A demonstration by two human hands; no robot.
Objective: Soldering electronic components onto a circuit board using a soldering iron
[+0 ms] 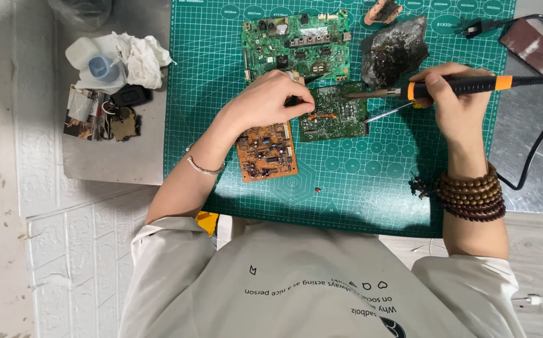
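Three circuit boards are laid on a green cutting mat [346,181] that covers a grey metal tabletop [108,156]; white floor tiles are seen to the left. The small green board [334,116] at the mat's middle is pressed down by the left hand [268,100], fingers closed onto it. A soldering iron [459,86] is gripped in the right hand [453,100], its tip brought over that board. An orange board [265,150] lies just beside it, a larger green board [296,44] behind. Crumpled tissue [140,59] and keys [118,112] are left off the mat.
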